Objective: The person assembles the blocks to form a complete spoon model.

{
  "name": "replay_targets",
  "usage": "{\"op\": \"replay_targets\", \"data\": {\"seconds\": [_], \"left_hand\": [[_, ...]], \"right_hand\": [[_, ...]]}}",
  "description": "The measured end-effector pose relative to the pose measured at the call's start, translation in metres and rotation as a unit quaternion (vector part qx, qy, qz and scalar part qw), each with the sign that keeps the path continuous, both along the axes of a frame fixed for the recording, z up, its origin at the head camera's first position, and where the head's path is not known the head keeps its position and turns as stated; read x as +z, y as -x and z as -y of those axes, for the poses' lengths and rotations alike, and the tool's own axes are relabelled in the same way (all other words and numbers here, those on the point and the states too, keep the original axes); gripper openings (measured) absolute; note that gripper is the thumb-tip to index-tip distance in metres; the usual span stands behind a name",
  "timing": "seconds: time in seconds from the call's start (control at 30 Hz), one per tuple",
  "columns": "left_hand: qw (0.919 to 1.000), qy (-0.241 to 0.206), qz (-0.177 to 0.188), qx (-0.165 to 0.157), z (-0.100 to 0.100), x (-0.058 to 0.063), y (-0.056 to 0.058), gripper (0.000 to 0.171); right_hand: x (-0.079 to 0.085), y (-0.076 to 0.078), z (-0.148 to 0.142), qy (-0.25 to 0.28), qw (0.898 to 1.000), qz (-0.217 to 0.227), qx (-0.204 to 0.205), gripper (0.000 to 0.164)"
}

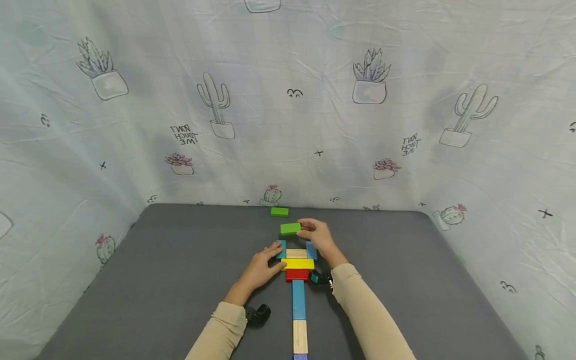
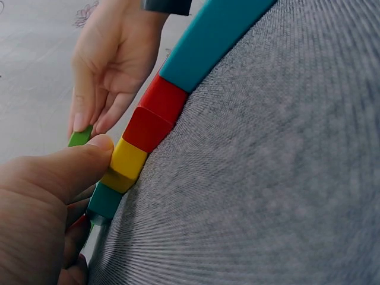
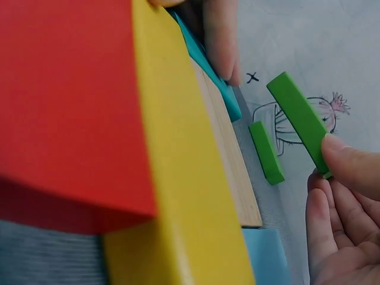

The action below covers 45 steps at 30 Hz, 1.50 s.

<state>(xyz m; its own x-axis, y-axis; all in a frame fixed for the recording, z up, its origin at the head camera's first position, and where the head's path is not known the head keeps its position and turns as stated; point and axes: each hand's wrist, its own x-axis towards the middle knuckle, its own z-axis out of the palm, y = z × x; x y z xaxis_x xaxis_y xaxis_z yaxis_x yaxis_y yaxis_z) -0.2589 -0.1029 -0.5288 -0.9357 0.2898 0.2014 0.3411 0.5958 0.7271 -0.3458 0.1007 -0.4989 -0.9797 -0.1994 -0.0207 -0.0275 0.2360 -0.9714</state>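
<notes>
My right hand [image 1: 320, 237] pinches one end of a green block [image 1: 289, 229] between thumb and fingers, above the far end of the block row. In the right wrist view this green block [image 3: 295, 116] tilts up. My left hand [image 1: 260, 268] rests at the row's left side, its thumb against the end of a yellow block [image 1: 299, 264] and its fingers on a teal block [image 1: 281, 249]. Between that teal block and a blue block [image 1: 311, 250] lies plain wood [image 1: 296, 253]. A red block [image 1: 297, 274] sits just nearer than the yellow one.
A second green block [image 1: 279, 212] lies near the table's far edge. Toward me the row continues with a long blue block [image 1: 298, 300], a plain wooden block [image 1: 300, 336] and a darker blue one [image 1: 300, 357]. A cactus-printed cloth [image 1: 294, 125] hangs behind the grey table [image 1: 180, 250].
</notes>
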Motion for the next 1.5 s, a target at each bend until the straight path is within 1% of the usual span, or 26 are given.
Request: {"op": "replay_targets", "data": {"seconds": [0.2,0.3,0.5,0.73,0.9,1.07,1.2,1.33,1.43,1.5], "left_hand": [[1.0000,0.002,0.002,0.005,0.002,0.000,0.001,0.057],[1.0000,0.004,0.003,0.009,0.002,0.000,0.002,0.058],[0.9998,0.014,0.007,0.012,0.002,0.002,0.001,0.058],[0.9998,0.016,0.003,0.015,0.001,0.003,0.000,0.058],[0.9998,0.016,-0.002,0.014,0.001,0.003,0.000,0.057],[0.9998,0.014,-0.003,0.012,0.001,0.003,0.000,0.057],[0.9998,0.016,-0.001,0.012,0.000,0.003,0.000,0.057],[0.9997,0.019,0.002,0.013,-0.001,0.003,0.000,0.057],[0.9997,0.018,0.003,0.014,-0.001,0.003,0.000,0.057],[0.9998,0.017,0.003,0.013,-0.002,0.002,-0.001,0.057]], "right_hand": [[-0.003,-0.011,-0.004,0.006,1.000,-0.019,-0.016,0.039],[-0.004,-0.017,-0.006,-0.008,0.999,-0.033,-0.023,0.037],[-0.007,-0.026,-0.008,-0.059,0.996,-0.059,-0.033,0.035],[-0.014,-0.028,-0.009,-0.110,0.990,-0.088,-0.025,0.034],[-0.013,-0.031,-0.008,-0.143,0.986,-0.090,-0.016,0.036],[-0.011,-0.033,-0.010,-0.162,0.983,-0.090,-0.005,0.037],[-0.011,-0.034,-0.011,-0.167,0.982,-0.088,0.001,0.037],[-0.012,-0.034,-0.013,-0.159,0.984,-0.082,0.009,0.039],[-0.012,-0.034,-0.015,-0.148,0.986,-0.078,0.011,0.039],[-0.012,-0.035,-0.016,-0.129,0.989,-0.071,0.010,0.038]]}}
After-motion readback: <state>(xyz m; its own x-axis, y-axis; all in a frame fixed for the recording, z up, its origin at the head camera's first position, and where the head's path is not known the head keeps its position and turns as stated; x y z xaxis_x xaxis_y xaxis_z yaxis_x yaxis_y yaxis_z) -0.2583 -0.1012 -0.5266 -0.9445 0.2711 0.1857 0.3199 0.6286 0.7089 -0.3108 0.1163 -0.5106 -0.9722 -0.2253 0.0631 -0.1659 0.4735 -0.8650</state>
